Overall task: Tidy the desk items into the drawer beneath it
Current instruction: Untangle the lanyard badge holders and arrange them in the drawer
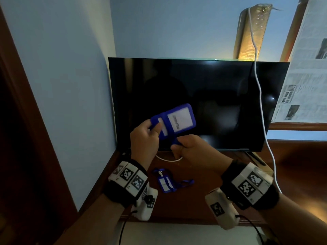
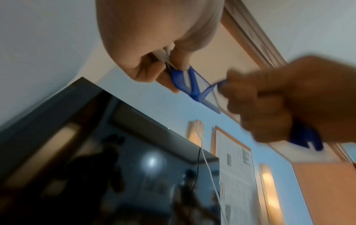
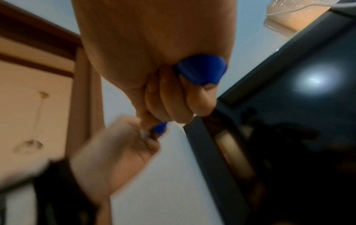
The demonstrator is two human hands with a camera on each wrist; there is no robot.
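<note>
Two blue badge holders (image 1: 180, 119) with white cards are held up, overlapping, in front of the dark screen. My left hand (image 1: 155, 127) pinches the left holder's edge between thumb and fingers, which the left wrist view shows edge-on at the holders (image 2: 181, 82). My right hand (image 1: 177, 147) is curled in a fist just below them, gripping their blue lanyard (image 3: 202, 70); a bunch of it sticks out of the fist. A third blue badge holder (image 1: 165, 183) with its lanyard lies flat on the wooden desk (image 1: 212, 167) under my hands. No drawer is in view.
A black TV screen (image 1: 194, 103) stands at the desk's back. A white cable (image 1: 260, 89) hangs across its right side down to the desk. Newspaper (image 1: 304, 68) covers the window at right. A blue wall and a dark wooden frame (image 1: 21, 121) close off the left.
</note>
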